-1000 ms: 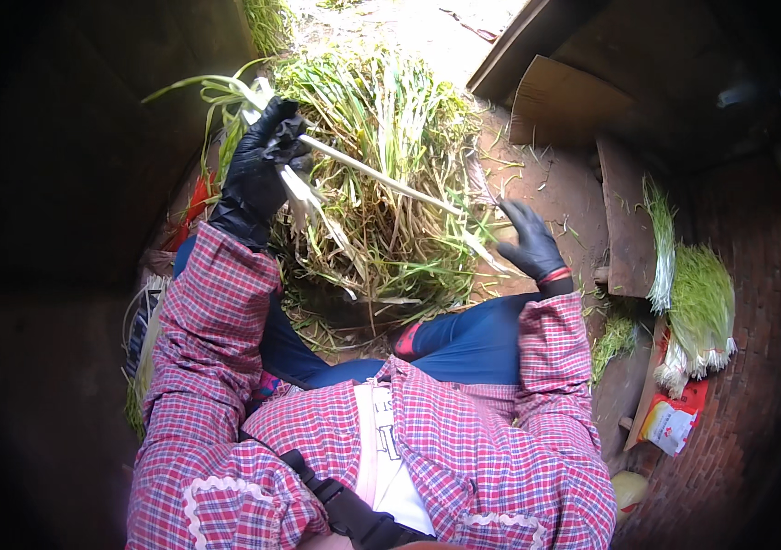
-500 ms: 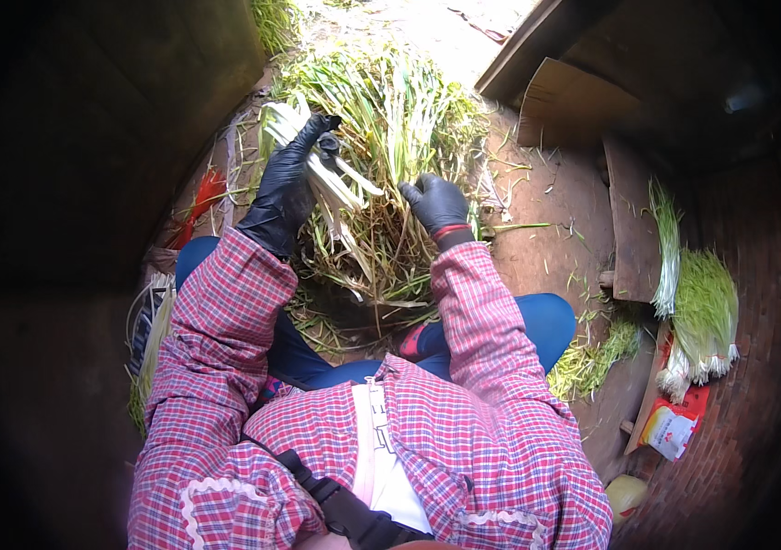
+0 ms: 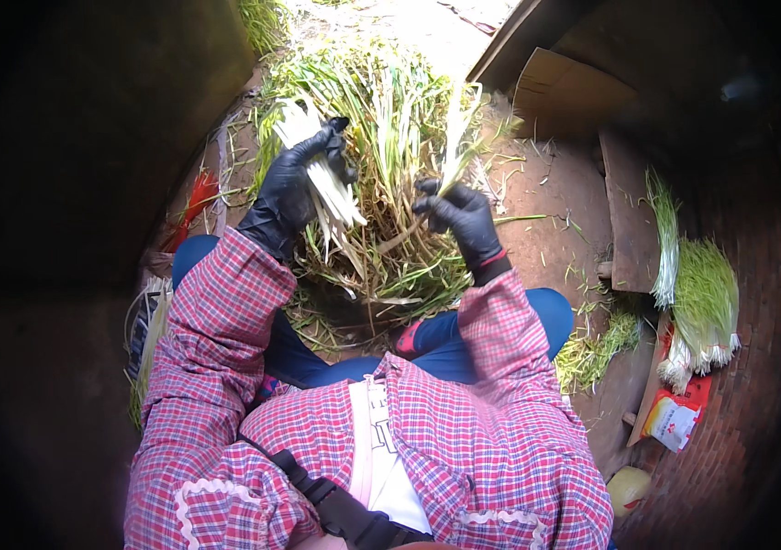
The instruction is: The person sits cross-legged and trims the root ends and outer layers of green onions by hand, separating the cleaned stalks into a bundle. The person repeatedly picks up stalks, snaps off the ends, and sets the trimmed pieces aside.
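Observation:
Black-gloved, my left hand (image 3: 303, 183) is closed around a bunch of pale, chive-like stalks (image 3: 342, 203), whose white ends stick out below and above the fingers. My right hand (image 3: 457, 214), in a black glove too, pinches a few yellow-green stalks (image 3: 456, 137) that point up and away from me. A large heap of long green and yellowing stalks (image 3: 390, 101) lies in front of me, with dry brown strands at its near side. Both hands are over this heap, the left one at its left side and the right one at its right edge.
Tied green bundles with white root ends (image 3: 707, 293) stand at the right, beside a red and white packet (image 3: 675, 420). A cardboard piece (image 3: 569, 92) leans at the far right. Red strips (image 3: 196, 206) lie left. Loose trimmings (image 3: 597, 353) cover floor by my right knee.
My right hand has come up a little and to the right out of the heap, now with a few stalks in its fingers. The left hand stays nearly in place with its bunch.

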The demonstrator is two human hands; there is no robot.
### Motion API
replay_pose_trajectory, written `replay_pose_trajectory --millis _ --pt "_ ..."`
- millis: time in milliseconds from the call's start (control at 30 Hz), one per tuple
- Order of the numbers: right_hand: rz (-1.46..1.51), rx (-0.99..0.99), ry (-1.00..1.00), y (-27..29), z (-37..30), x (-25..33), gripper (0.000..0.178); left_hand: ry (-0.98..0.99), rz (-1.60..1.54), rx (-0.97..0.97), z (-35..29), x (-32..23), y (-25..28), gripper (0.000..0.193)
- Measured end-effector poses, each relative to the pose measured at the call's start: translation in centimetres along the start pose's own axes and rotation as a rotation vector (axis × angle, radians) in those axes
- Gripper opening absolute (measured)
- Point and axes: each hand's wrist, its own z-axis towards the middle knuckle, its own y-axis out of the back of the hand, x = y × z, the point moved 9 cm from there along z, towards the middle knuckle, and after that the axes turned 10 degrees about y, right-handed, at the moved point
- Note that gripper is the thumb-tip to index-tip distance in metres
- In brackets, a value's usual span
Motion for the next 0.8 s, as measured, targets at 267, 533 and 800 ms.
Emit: replay_pose_trajectory --millis 267,533,800 --pt "-0.165 0.05 -0.053 -1.7 0.1 -2.5 0.01 0.053 0.474 -0.018 0.4 3.5 -2.0 0.035" --pt "-0.197 0.121 -0.13 -4.2 -0.6 -3.9 0.02 0.075 0.491 -0.012 1.1 5.5 -1.4 0.037" --pt "0.154 -0.156 0.026 -3.5 -0.5 -3.5 0.015 -0.008 0.357 0.037 1.0 4.7 -2.0 0.034"
